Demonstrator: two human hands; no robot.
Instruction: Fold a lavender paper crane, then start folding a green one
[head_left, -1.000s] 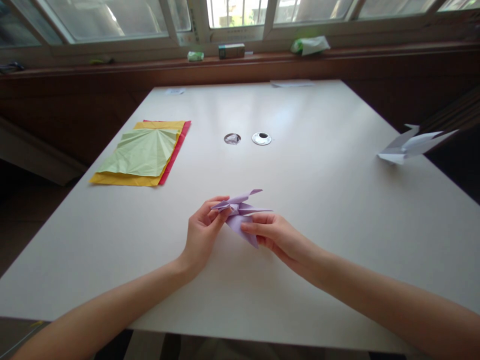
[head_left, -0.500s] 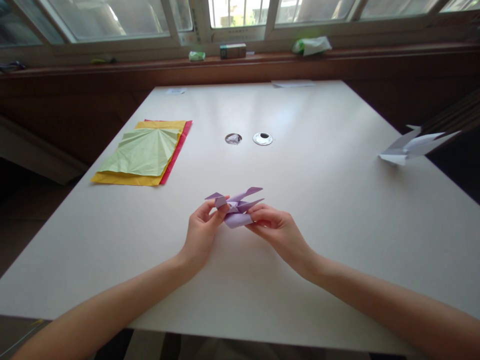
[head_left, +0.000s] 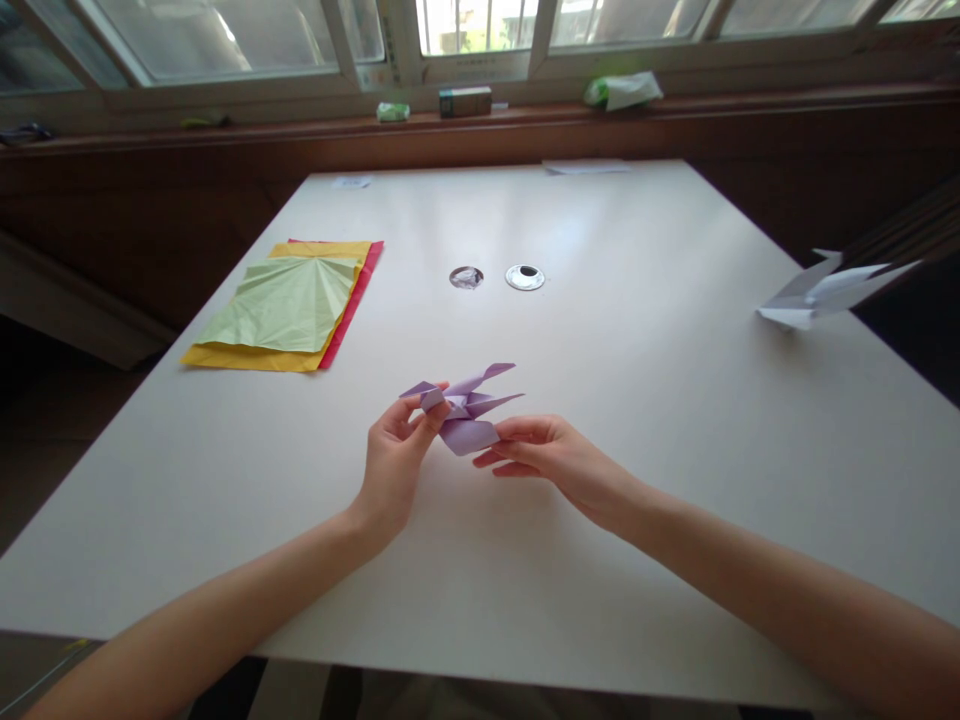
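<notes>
A purple origami crane is held just above the front middle of the white table, its wings and points spread to the right. My left hand pinches its left end between thumb and fingers, close to a folded tip. With thumb and forefinger, my right hand grips the edge of the lower wing; its other fingers stretch out below. The underside of the crane is hidden from me.
Left on the white table lie crumpled green paper, yellow paper and red paper. A white paper crane stands by the right edge. Two round fittings are set mid-table. Small packets line the windowsill.
The crane and my left hand have shifted slightly left and up. My right hand's lower fingers have spread out, while its thumb and forefinger stay on the wing.
</notes>
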